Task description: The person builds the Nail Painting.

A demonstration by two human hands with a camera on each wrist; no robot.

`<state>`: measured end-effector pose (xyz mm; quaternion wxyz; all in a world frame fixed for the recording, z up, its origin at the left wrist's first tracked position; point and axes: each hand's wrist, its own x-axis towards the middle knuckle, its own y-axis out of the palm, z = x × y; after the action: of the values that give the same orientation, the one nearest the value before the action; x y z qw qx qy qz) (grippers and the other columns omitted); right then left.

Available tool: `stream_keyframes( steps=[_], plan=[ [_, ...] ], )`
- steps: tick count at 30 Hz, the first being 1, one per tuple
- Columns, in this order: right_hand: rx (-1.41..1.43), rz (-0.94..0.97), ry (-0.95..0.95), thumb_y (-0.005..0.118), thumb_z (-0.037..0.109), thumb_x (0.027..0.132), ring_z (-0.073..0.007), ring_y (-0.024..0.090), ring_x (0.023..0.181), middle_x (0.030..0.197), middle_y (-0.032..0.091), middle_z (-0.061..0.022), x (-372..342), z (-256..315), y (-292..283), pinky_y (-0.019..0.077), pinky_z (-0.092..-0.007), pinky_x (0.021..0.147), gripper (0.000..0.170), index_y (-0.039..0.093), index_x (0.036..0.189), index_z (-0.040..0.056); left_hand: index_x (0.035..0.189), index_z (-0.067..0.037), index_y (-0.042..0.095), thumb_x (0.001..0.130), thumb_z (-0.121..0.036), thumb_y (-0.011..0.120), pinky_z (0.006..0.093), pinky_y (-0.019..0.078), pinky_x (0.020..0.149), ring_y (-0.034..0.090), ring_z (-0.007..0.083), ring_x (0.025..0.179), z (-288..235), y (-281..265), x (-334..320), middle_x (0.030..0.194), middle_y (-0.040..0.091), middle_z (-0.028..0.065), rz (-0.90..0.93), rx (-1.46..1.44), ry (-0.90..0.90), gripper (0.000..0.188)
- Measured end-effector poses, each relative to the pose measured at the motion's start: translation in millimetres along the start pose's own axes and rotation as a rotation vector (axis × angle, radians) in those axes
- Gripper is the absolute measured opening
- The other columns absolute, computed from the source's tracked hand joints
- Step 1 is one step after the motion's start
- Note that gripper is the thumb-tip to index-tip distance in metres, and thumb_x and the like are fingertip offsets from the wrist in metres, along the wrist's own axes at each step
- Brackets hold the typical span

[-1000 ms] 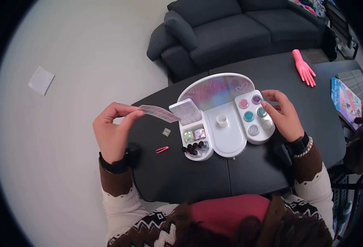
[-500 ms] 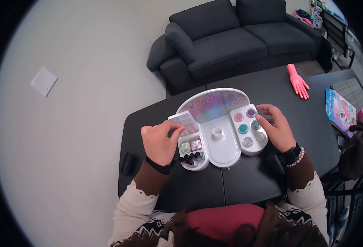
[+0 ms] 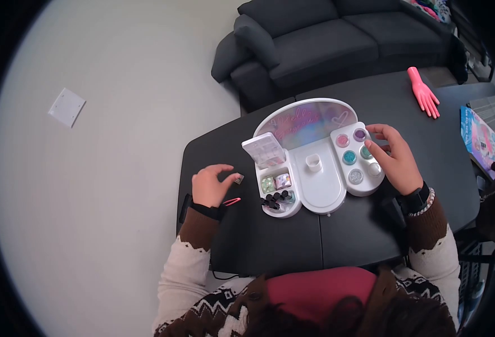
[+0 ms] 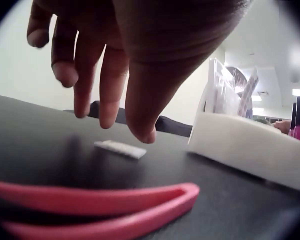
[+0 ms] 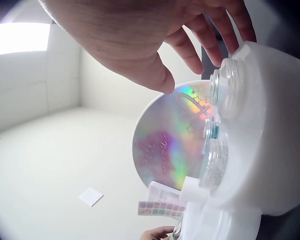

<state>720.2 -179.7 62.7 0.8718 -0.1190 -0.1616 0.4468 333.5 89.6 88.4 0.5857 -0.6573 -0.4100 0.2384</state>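
My left hand [image 3: 207, 186] reaches over the table with nothing held, its thumb and fingers spread apart. Just under its fingertips lies a small flat square piece [image 4: 121, 148] with a whitish edge. Pink tweezers [image 3: 232, 201] rest nearer to me, below that hand. Beside the right side of a white nail-kit stand [image 3: 320, 185], my right hand [image 3: 399, 160] has its fingers loosely bent around the tray of glitter jars [image 3: 349, 157]. On the stand's left, a clear-lidded box [image 3: 263, 150] stands raised, and a sticker sheet [image 5: 160, 208] pokes out there in the right wrist view.
Nail polish bottles [image 3: 276, 199] and two patterned rolls [image 3: 282, 180] sit in the stand's left compartments. A pink model hand [image 3: 424, 95] lies at the back right, near a colourful box [image 3: 480, 137]. A grey sofa [image 3: 326, 45] stands behind the table.
My left hand first held the sticker sheet, then was at the raised clear-lidded box. Now it is empty and back left over the small square piece. The right hand has stayed by the jars.
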Motion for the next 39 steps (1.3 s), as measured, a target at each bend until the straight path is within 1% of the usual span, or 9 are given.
stream_keyframes(
  steps=[5, 11, 13, 14, 18, 30, 33, 35, 39],
  plan=[
    [-0.055, 0.006, -0.019, 0.073, 0.032, 0.108, -0.0318, 0.067, 0.128, 0.139, 0.07, -0.0179, 0.3, -2.5, -0.2, 0.0567, -0.0417, 0.102, 0.044, 0.069, 0.139, 0.0013, 0.111, -0.017, 0.087, 0.084, -0.033, 0.095, 0.0492, 0.0505, 0.116, 0.067, 0.0386, 0.134, 14.2, 16.6, 0.6, 0.146, 0.075, 0.0144, 0.012, 0.037, 0.068, 0.032],
    [-0.067, -0.005, -0.016, 0.073, 0.033, 0.108, -0.032, 0.066, 0.127, 0.139, 0.069, -0.0179, 0.6, 0.9, -0.8, 0.0568, -0.0418, 0.1, 0.044, 0.069, 0.139, 0.0016, 0.097, -0.01, 0.083, 0.083, -0.024, 0.094, 0.0465, 0.0515, 0.113, 0.07, 0.0358, 0.128, 11.2, 8.3, 5.0, 0.134, 0.08, 0.0145, 0.082, -0.146, 0.094, 0.023],
    [-0.076, -0.02, -0.033, 0.073, 0.033, 0.108, -0.0325, 0.067, 0.127, 0.139, 0.069, -0.0181, -1.4, 0.7, 0.5, 0.057, -0.0416, 0.1, 0.044, 0.069, 0.139, 0.0014, 0.093, -0.009, 0.08, 0.084, -0.02, 0.093, 0.0461, 0.0526, 0.107, 0.072, 0.0356, 0.117, -19.6, -15.8, -4.7, 0.114, 0.082, 0.0115, 0.016, -0.078, 0.126, 0.02],
    [-0.072, -0.027, -0.028, 0.073, 0.033, 0.108, -0.0325, 0.067, 0.127, 0.139, 0.069, -0.0181, -1.4, 0.0, 1.2, 0.057, -0.0416, 0.1, 0.044, 0.069, 0.139, 0.0014, 0.091, -0.009, 0.079, 0.085, -0.017, 0.092, 0.0462, 0.0532, 0.098, 0.071, 0.0336, 0.103, -33.2, -21.8, -8.7, 0.096, 0.079, 0.0073, -0.111, -0.042, 0.284, 0.017],
    [-0.073, -0.004, -0.028, 0.073, 0.032, 0.108, -0.0326, 0.067, 0.126, 0.138, 0.069, -0.0182, -0.2, 1.0, 3.0, 0.0574, -0.0418, 0.1, 0.044, 0.069, 0.139, 0.0014, 0.089, -0.013, 0.079, 0.087, -0.019, 0.09, 0.0441, 0.0472, 0.09, 0.07, 0.0275, 0.092, -83.6, -34.0, -15.7, 0.088, 0.078, -0.0001, -0.172, -0.149, 0.274, 0.012],
    [-0.079, -0.024, -0.028, 0.074, 0.031, 0.107, -0.0322, 0.068, 0.122, 0.137, 0.069, -0.0177, -0.8, 0.3, 2.5, 0.0576, -0.0415, 0.099, 0.043, 0.07, 0.138, 0.0016, 0.097, -0.017, 0.087, 0.092, -0.023, 0.087, 0.0436, 0.0444, 0.085, 0.073, 0.0245, 0.086, -84.7, 0.0, -11.0, 0.092, 0.083, 0.0011, -0.215, 0.046, 0.393, 0.008],
    [-0.068, -0.03, -0.047, 0.075, 0.03, 0.106, -0.0314, 0.068, 0.121, 0.137, 0.07, -0.0173, -1.4, -2.9, 1.9, 0.0573, -0.0408, 0.099, 0.042, 0.07, 0.138, 0.0018, 0.097, -0.013, 0.089, 0.09, -0.022, 0.089, 0.0384, 0.0497, 0.071, 0.069, 0.0233, 0.069, -69.2, -18.9, -20.4, 0.086, 0.082, 0.0052, -0.204, -0.068, 0.341, 0.011],
    [-0.051, -0.028, -0.054, 0.075, 0.03, 0.106, -0.0308, 0.068, 0.12, 0.137, 0.07, -0.0171, -1.0, -4.2, 1.7, 0.0571, -0.0404, 0.098, 0.042, 0.07, 0.138, 0.0018, 0.1, -0.016, 0.088, 0.092, -0.027, 0.088, 0.0415, 0.0461, 0.082, 0.076, 0.024, 0.089, -49.9, -31.9, -31.7, 0.096, 0.084, 0.0028, -0.04, -0.019, 0.192, 0.014],
    [-0.001, -0.037, -0.053, 0.074, 0.029, 0.107, -0.0279, 0.07, 0.119, 0.137, 0.071, -0.0159, -1.6, 1.8, 2.4, 0.0566, -0.04, 0.1, 0.041, 0.069, 0.138, 0.0021, 0.103, -0.015, 0.087, 0.088, -0.026, 0.091, 0.0429, 0.0511, 0.086, 0.076, 0.0284, 0.095, -14.4, -31.0, -58.2, 0.105, 0.085, 0.0048, 0.103, 0.072, 0.183, 0.02]
  ],
)
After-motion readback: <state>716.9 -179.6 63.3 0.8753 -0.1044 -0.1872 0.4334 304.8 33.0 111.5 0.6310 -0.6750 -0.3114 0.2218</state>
